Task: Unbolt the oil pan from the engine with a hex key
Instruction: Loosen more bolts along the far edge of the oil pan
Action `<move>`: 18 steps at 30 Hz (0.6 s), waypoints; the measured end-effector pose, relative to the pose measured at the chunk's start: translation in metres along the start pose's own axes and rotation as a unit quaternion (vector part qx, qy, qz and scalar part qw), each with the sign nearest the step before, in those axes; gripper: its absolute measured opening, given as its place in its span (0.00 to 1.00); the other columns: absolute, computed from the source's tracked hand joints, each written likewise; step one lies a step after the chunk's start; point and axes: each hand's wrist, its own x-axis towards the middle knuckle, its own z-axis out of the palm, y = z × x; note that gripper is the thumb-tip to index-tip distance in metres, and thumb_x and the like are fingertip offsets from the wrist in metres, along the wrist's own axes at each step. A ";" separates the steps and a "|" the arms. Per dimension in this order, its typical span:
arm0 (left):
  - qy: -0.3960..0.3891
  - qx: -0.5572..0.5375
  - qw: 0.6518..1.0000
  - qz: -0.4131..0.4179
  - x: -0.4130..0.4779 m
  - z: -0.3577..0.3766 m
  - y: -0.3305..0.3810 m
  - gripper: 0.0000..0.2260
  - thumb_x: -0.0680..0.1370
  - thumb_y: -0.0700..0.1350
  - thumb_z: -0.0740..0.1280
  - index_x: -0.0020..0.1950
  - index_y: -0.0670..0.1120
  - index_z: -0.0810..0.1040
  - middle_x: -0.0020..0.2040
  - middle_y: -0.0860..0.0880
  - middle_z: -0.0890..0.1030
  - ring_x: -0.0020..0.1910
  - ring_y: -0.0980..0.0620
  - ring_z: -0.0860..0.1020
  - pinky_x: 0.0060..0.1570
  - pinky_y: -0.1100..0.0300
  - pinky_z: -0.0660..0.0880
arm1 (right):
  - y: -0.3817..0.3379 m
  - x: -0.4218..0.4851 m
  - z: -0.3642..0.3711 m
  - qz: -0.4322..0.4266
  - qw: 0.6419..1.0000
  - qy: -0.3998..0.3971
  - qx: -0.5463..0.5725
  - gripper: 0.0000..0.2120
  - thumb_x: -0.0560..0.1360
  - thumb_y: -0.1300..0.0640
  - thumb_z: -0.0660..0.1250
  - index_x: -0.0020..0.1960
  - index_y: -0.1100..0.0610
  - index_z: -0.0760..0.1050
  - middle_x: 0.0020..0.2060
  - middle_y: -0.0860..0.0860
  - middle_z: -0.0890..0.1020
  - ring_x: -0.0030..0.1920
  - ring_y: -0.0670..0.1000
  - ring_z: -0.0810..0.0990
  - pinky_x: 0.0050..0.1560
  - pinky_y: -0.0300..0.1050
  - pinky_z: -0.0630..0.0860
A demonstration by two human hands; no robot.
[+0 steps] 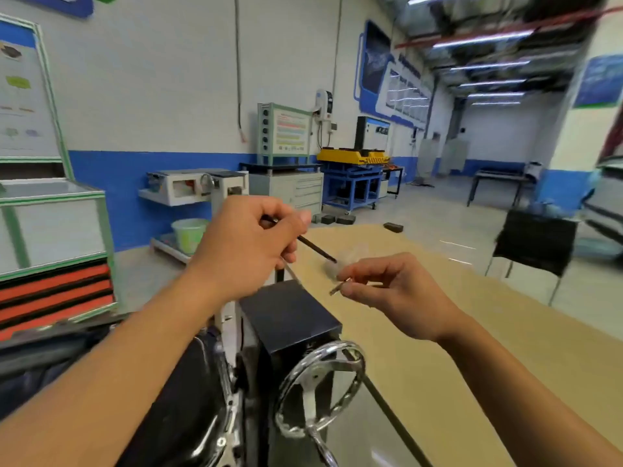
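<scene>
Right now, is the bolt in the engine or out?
Out: the right hand pinches the bolt in mid-air; the left hand holds the hex key.

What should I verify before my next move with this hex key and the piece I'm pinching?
1. Hex key held in left hand: ok.
2. Bolt, a small blurred metal piece, pinched in right hand: ok.
3. Key tip apart from bolt: ok.
4. Both hands above handwheel, not touching it: ok.
5. Bolts not yet removed: cannot tell, none visible.
</scene>
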 end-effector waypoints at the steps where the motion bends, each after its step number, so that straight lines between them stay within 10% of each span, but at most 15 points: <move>1: -0.011 -0.008 1.000 -0.002 0.002 0.029 -0.002 0.11 0.79 0.48 0.69 0.40 0.46 0.83 0.28 0.51 0.81 0.28 0.57 0.79 0.29 0.65 0.77 | 0.014 -0.018 -0.019 0.025 0.999 0.020 -0.038 0.06 0.75 0.58 0.74 0.51 0.55 0.86 0.44 0.45 0.87 0.45 0.44 0.84 0.47 0.36 0.79; 8: -0.066 -0.053 0.991 -0.100 -0.035 0.211 -0.052 0.11 0.79 0.45 0.71 0.36 0.46 0.83 0.29 0.50 0.81 0.28 0.58 0.76 0.37 0.54 0.79 | 0.141 -0.153 -0.085 0.273 0.947 0.134 -0.104 0.04 0.75 0.61 0.74 0.45 0.53 0.84 0.35 0.53 0.86 0.33 0.45 0.79 0.39 0.45 0.79; 13: -0.072 -0.044 0.984 -0.157 -0.068 0.266 -0.083 0.11 0.77 0.43 0.73 0.35 0.50 0.84 0.29 0.52 0.82 0.27 0.59 0.76 0.42 0.47 0.80 | 0.200 -0.195 -0.087 0.307 0.920 0.137 -0.200 0.04 0.75 0.58 0.74 0.49 0.54 0.87 0.38 0.43 0.83 0.38 0.41 0.78 0.39 0.28 0.70; 18: -0.073 -0.028 0.983 -0.165 -0.070 0.265 -0.087 0.09 0.77 0.43 0.73 0.36 0.50 0.84 0.30 0.51 0.82 0.32 0.54 0.80 0.43 0.46 0.82 | 0.227 -0.198 -0.090 0.307 0.903 0.118 -0.278 0.07 0.76 0.48 0.73 0.48 0.50 0.87 0.44 0.46 0.82 0.45 0.47 0.77 0.48 0.44 0.75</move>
